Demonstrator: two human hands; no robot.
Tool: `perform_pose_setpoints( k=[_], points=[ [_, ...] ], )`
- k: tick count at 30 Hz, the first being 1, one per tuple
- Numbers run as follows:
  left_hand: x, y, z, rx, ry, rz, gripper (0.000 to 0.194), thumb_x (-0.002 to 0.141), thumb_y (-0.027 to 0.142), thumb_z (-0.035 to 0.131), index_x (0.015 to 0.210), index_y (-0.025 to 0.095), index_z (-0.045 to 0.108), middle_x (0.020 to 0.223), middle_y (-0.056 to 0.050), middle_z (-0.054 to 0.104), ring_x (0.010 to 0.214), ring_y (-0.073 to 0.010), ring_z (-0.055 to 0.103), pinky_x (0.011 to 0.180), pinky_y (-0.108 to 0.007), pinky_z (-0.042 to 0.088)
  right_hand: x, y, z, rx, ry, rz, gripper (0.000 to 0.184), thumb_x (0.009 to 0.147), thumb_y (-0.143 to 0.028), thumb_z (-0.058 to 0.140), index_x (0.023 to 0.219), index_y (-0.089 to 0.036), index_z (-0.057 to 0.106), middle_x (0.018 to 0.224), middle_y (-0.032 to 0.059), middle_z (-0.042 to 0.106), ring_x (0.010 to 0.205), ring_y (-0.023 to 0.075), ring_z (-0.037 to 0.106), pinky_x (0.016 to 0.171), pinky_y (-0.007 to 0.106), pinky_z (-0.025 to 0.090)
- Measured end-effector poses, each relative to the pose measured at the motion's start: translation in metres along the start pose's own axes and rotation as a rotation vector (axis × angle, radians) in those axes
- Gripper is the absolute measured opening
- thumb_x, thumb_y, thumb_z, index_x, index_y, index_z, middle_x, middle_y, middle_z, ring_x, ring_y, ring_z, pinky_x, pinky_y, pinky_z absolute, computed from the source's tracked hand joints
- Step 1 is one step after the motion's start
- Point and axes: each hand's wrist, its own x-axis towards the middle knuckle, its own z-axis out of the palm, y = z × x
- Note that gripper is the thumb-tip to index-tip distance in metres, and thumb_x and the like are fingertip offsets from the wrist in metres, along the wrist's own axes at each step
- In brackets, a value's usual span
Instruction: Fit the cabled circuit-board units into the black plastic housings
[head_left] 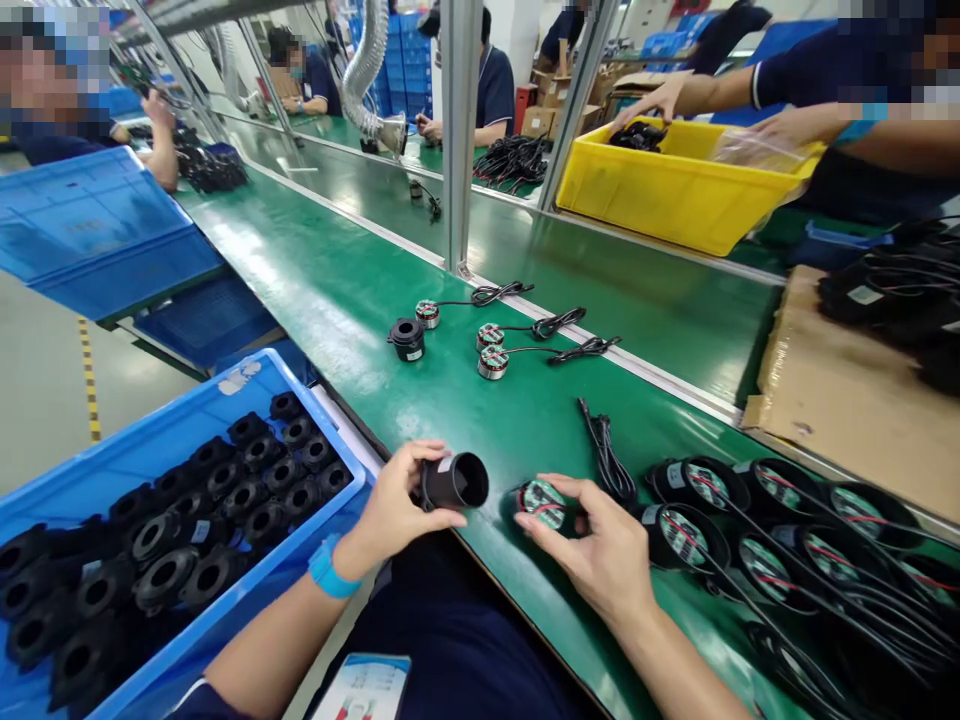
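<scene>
A black cylindrical housing (pixel 454 482) is in my left hand (pixel 401 490), tilted with its open round end facing right. My left thumb and fingers close around its sides. To the right, my right hand (pixel 592 535) grips a small round motor (pixel 541 503) with a green circuit board on its face, low over the green bench. The two parts are apart. Beyond my right hand lies a bundled black cable (pixel 606 455); where its lower end leads is hidden. Farther up the bench stand another black housing (pixel 407 340) and several round motors (pixel 493 362) with coiled cables.
At left, a blue crate (pixel 330 420) holds several black housings. Housings fitted with green boards and cables (pixel 682 535) crowd the bench at right, near a cardboard box (pixel 810 390). A metal post (pixel 455 140) rises beyond the bench. A co-worker reaches into a yellow bin (pixel 652 200).
</scene>
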Motion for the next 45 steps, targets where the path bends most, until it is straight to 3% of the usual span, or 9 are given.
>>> perform_pose_setpoints(
  k=[8, 11, 14, 18, 23, 28, 32, 39, 45],
  points=[
    [-0.013, -0.008, 0.027, 0.414, 0.043, 0.177, 0.076, 0.064, 0.057, 0.091, 0.118, 0.024, 0.049, 0.124, -0.012, 0.070, 0.138, -0.0396, 0.051, 0.116, -0.067, 0.028, 0.001, -0.018, -0.020, 0.241, 0.107, 0.038, 0.048, 0.083, -0.051, 0.079, 0.117, -0.020, 0.066, 0.117, 0.0152, 0.074, 0.088, 0.0239, 0.072, 0.052, 0.028, 0.050],
    [-0.022, -0.013, 0.039, 0.566, 0.152, 0.151, 0.088, 0.071, 0.062, 0.083, 0.136, 0.020, 0.042, 0.126, -0.016, 0.064, 0.128, -0.0384, 0.057, 0.112, -0.067, 0.031, 0.001, -0.028, -0.016, 0.245, 0.089, -0.004, 0.047, 0.082, -0.049, 0.080, 0.117, -0.020, 0.065, 0.118, 0.0145, 0.074, 0.091, 0.0238, 0.072, 0.053, 0.027, 0.052],
    [-0.032, -0.012, 0.048, 0.637, 0.064, 0.142, 0.116, 0.072, 0.071, 0.075, 0.157, 0.016, 0.018, 0.134, -0.020, 0.055, 0.133, -0.0413, 0.050, 0.117, -0.072, 0.019, 0.004, -0.033, -0.015, 0.162, 0.083, -0.027, 0.049, 0.082, -0.051, 0.080, 0.118, -0.021, 0.066, 0.117, 0.0123, 0.074, 0.085, 0.0208, 0.072, 0.054, 0.026, 0.052],
    [-0.040, -0.004, 0.051, 0.646, -0.080, 0.125, 0.087, 0.088, 0.055, 0.062, 0.158, 0.023, 0.023, 0.145, -0.018, 0.047, 0.149, -0.0416, 0.031, 0.119, -0.071, 0.008, 0.006, -0.032, -0.018, 0.089, 0.137, 0.000, 0.051, 0.081, -0.053, 0.080, 0.117, -0.020, 0.068, 0.116, 0.0119, 0.074, 0.081, 0.0194, 0.070, 0.057, 0.028, 0.053],
    [-0.041, 0.000, 0.060, 0.632, 0.087, 0.134, 0.054, 0.085, 0.053, 0.070, 0.123, 0.021, 0.050, 0.150, -0.019, 0.049, 0.153, -0.0407, 0.026, 0.118, -0.066, 0.015, 0.002, -0.032, -0.017, 0.128, 0.190, -0.008, 0.051, 0.078, -0.050, 0.083, 0.115, -0.018, 0.066, 0.117, 0.0126, 0.074, 0.090, 0.0229, 0.072, 0.057, 0.028, 0.053],
    [-0.030, 0.002, 0.063, 0.530, -0.003, 0.227, 0.093, 0.076, 0.043, 0.075, 0.150, 0.019, 0.023, 0.146, -0.018, 0.058, 0.151, -0.0398, 0.033, 0.120, -0.068, 0.009, 0.004, -0.037, -0.014, -0.030, 0.094, -0.270, 0.050, 0.083, -0.047, 0.081, 0.118, -0.016, 0.064, 0.112, 0.0132, 0.075, 0.089, 0.0216, 0.073, 0.060, 0.029, 0.054],
    [-0.024, 0.004, 0.067, 0.444, -0.022, 0.233, 0.101, 0.074, 0.033, 0.071, 0.156, 0.021, 0.012, 0.129, -0.013, 0.069, 0.127, -0.0328, 0.062, 0.121, -0.064, 0.016, 0.009, -0.040, -0.009, -0.198, 0.098, -0.493, 0.054, 0.084, -0.042, 0.081, 0.121, -0.009, 0.061, 0.109, 0.0162, 0.076, 0.091, 0.0214, 0.074, 0.077, 0.032, 0.056],
    [-0.020, 0.013, 0.075, 0.489, 0.011, 0.171, 0.056, 0.076, 0.034, 0.070, 0.129, 0.020, 0.056, 0.122, -0.014, 0.067, 0.117, -0.0309, 0.064, 0.110, -0.055, 0.038, 0.006, -0.045, -0.006, -0.249, 0.113, -0.540, 0.052, 0.086, -0.040, 0.079, 0.120, -0.004, 0.061, 0.108, 0.0192, 0.076, 0.089, 0.0207, 0.075, 0.078, 0.030, 0.055],
    [-0.017, 0.019, 0.071, 0.474, 0.012, 0.181, 0.041, 0.089, 0.037, 0.061, 0.127, 0.021, 0.060, 0.109, -0.011, 0.066, 0.114, -0.0278, 0.063, 0.101, -0.049, 0.042, -0.004, -0.040, 0.000, -0.351, 0.104, -0.707, 0.058, 0.081, -0.039, 0.085, 0.122, -0.005, 0.062, 0.106, 0.0153, 0.078, 0.069, 0.0157, 0.072, 0.063, 0.029, 0.053]
  ],
)
